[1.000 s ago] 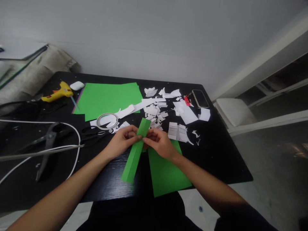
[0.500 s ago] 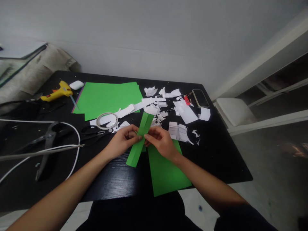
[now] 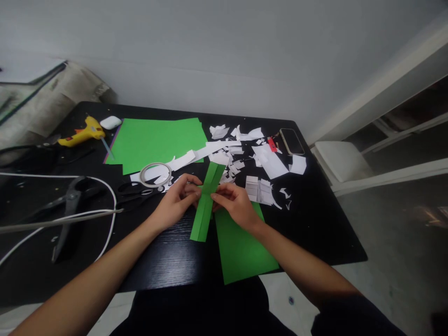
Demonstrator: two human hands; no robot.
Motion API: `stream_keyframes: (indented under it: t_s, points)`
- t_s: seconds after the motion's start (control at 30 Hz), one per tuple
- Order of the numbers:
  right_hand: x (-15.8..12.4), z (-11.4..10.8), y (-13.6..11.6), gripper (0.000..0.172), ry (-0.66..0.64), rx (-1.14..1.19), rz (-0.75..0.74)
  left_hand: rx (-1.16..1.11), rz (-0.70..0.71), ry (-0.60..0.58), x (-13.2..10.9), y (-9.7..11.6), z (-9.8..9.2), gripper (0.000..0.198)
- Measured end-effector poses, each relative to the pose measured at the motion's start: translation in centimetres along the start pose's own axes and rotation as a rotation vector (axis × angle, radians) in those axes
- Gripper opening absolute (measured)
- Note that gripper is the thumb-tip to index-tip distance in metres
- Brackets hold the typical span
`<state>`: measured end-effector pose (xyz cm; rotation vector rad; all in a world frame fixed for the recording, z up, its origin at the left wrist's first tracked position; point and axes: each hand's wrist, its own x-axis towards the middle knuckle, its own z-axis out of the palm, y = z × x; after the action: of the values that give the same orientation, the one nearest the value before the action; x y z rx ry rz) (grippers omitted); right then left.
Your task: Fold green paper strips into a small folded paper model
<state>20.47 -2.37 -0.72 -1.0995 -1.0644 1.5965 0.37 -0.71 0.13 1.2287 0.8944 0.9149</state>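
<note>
A long green paper strip [image 3: 203,212], creased lengthwise and across its middle, is held up slantwise between my hands. My left hand [image 3: 180,197] pinches its left edge near the cross crease, some fingers hidden behind it. From the other side, my right hand [image 3: 234,202] grips the same strip with thumb and fingertips. Below my right hand a green sheet [image 3: 247,249] lies at the table's front. White paper scraps [image 3: 233,163] are scattered just beyond the strip. A roll of tape [image 3: 156,175] and black-handled scissors [image 3: 135,193] lie left of my left hand.
Larger green sheets [image 3: 157,140] are stacked at the back of the black table [image 3: 325,224]. A yellow glue gun [image 3: 84,133] and pliers [image 3: 72,210] lie on the left, with a white cable [image 3: 114,196]. A phone [image 3: 292,141] rests at the back right.
The strip has turned a little more upright, its lower end swinging right. My left thumb has shifted left along its edge. My right hand has hardly moved.
</note>
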Motion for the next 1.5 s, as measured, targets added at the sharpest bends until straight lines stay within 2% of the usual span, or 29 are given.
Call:
stream_keyframes:
  t_s: [0.2, 0.4, 0.67, 0.8, 1.03, 1.13, 1.3, 1.37, 1.5]
  points:
    - [-0.04, -0.01, -0.43, 0.029, -0.006, 0.021, 0.028, 0.043, 0.085, 0.028, -0.04, 0.29, 0.03, 0.016]
    - [-0.02, -0.06, -0.4, 0.029, 0.0, 0.005, 0.025, 0.176, 0.085, 0.025, -0.06, 0.52, -0.19, 0.007]
    - [-0.12, -0.08, -0.47, 0.029, -0.024, -0.006, 0.027, 0.181, 0.025, 0.01, -0.24, 0.53, -0.18, 0.014]
    - [-0.04, -0.19, -0.41, 0.029, 0.028, -0.029, -0.03, 0.141, -0.003, -0.041, -0.36, 0.52, -0.26, 0.016]
    - [0.11, -0.41, -0.34, 0.028, 0.058, -0.057, -0.083, 0.139, 0.053, -0.127, -0.49, 0.39, -0.16, 0.018]
    - [-0.06, -0.24, -0.43, 0.028, 0.007, -0.035, -0.069, 0.139, 0.055, -0.098, -0.35, 0.31, -0.11, 0.023]
    - [-0.45, -0.15, -0.8, 0.023, -0.096, -0.039, -0.045, 0.114, 0.052, 0.04, -0.1, 0.17, 0.09, 0.027]
    - [-0.46, -0.25, -0.88, 0.024, -0.076, -0.014, -0.072, 0.087, 0.047, 0.043, -0.08, 0.12, 0.22, 0.029]
    - [-0.27, -0.33, -0.82, 0.032, 0.053, 0.014, -0.099, 0.068, 0.033, 0.011, -0.17, 0.02, 0.37, 0.028]
